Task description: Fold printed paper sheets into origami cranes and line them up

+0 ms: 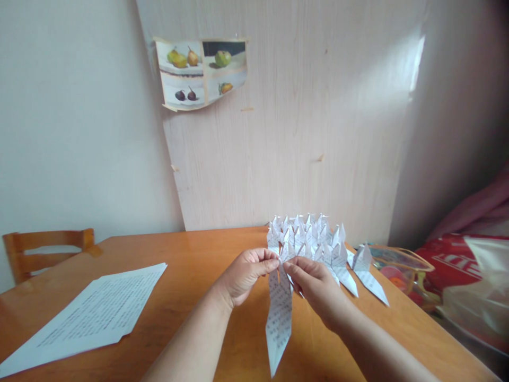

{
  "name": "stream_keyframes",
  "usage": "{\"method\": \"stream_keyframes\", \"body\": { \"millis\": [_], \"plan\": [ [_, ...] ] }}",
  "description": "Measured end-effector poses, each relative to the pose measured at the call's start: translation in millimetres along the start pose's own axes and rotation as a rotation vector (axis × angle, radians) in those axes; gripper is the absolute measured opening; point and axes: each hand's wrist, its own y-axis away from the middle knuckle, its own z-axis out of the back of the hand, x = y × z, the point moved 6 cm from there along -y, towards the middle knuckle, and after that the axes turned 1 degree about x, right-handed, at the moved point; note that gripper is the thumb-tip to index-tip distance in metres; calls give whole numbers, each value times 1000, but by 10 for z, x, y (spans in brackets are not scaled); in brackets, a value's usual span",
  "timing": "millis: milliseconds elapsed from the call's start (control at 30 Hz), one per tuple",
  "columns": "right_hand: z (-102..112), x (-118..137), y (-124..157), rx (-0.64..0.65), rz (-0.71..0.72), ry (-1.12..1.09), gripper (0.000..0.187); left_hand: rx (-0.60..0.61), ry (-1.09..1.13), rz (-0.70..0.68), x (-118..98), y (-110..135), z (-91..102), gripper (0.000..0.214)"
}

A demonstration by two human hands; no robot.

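My left hand (pixel 247 275) and my right hand (pixel 314 284) both pinch the top of a long folded strip of printed paper (pixel 279 318), which hangs down to a point above the wooden table (pixel 191 260). Just behind my fingers stands a cluster of several folded printed-paper pieces (pixel 304 236) with upright pointed tips. Two longer folded pieces (pixel 368 276) lie to the right of the cluster on the table.
A stack of printed sheets (pixel 91 315) lies at the table's left. A wooden chair back (pixel 47 252) shows at far left. A board with fruit pictures (pixel 202 71) leans against the wall. A clear container (pixel 401 268) and red bag (pixel 453 265) sit at right.
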Motion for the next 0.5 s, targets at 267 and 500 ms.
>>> {"method": "stream_keyframes", "body": {
  "millis": [267,500],
  "plan": [
    [55,10,-55,-60,87,7,28,-7,-26,50,26,5,4,18],
    [75,33,-20,-60,142,92,24,10,-19,92,83,0,2,24]
  ]
}}
